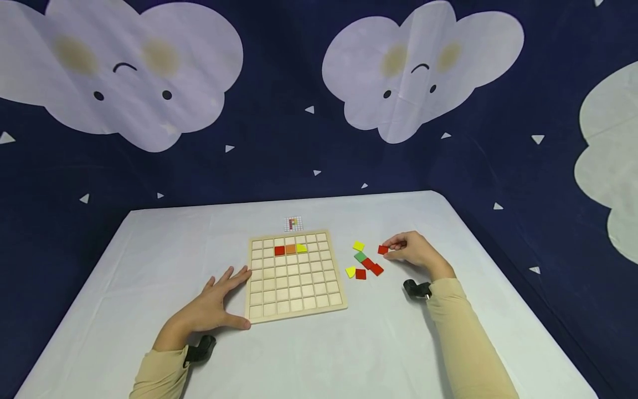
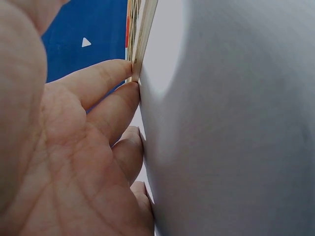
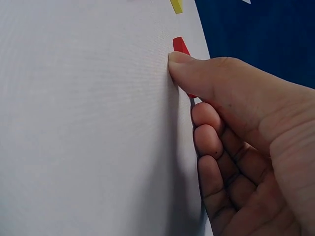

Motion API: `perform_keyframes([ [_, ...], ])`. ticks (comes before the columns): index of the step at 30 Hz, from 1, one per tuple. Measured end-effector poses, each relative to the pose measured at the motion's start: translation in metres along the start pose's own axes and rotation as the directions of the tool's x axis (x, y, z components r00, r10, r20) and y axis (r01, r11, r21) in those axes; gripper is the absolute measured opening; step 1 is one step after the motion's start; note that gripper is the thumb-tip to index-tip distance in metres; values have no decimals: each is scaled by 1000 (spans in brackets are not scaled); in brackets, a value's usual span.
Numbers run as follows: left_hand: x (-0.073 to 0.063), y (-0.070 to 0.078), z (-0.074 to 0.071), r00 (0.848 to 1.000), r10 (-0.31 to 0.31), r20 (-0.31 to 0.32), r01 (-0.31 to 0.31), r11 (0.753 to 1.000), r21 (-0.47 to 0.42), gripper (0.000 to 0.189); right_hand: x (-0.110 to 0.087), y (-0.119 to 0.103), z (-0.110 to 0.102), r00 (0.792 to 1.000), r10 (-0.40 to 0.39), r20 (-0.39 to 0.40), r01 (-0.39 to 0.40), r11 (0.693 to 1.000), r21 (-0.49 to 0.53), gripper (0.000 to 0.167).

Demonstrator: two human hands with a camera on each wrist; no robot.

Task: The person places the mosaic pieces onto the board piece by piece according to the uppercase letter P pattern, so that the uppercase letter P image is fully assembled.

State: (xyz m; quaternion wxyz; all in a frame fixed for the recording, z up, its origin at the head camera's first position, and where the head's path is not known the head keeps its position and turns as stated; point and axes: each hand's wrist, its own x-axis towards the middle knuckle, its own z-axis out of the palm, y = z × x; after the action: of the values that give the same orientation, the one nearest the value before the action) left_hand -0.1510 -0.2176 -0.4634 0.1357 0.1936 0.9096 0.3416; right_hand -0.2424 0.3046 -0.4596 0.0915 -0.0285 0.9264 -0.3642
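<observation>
A wooden grid board [image 1: 296, 289] lies on the white table, with a red square tile [image 1: 279, 251], an orange tile [image 1: 291, 249] and a yellow round-cornered tile [image 1: 301, 248] side by side in one of its upper rows. My left hand [image 1: 214, 305] is spread along the board's left side; thumb and fingertips touch its edge, and in the left wrist view two fingertips [image 2: 130, 88] meet the frame. Right of the loose tiles, my right hand [image 1: 413, 249] pinches a red square tile [image 1: 382, 250] at the table surface. The right wrist view shows my thumb over this red tile [image 3: 180, 45].
Between board and right hand lie loose tiles: a yellow one [image 1: 358, 245], a green one [image 1: 360, 257], several red ones [image 1: 361, 274] and a yellow round-cornered one [image 1: 351, 272]. Behind the board is a small printed grid card [image 1: 293, 224]. A dark blue cloud-patterned cloth [image 1: 279, 166] hangs beyond the table.
</observation>
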Motion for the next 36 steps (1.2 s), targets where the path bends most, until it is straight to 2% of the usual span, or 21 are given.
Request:
perform_keyframes([
  [11,1,-1,0,1000,6,-4,-6,1000,5,121,-3,-5,0,999,-34,-9,33,998,-45,32],
  [21,0,-1,0,1000,6,-9,-6,1000,1,121,1,-15,4,997,-75,-26,75,997,-16,32],
  [36,0,0,0,1000,-3,-8,3,1000,9,121,10,-56,18,982,-187,-36,186,982,-12,27],
])
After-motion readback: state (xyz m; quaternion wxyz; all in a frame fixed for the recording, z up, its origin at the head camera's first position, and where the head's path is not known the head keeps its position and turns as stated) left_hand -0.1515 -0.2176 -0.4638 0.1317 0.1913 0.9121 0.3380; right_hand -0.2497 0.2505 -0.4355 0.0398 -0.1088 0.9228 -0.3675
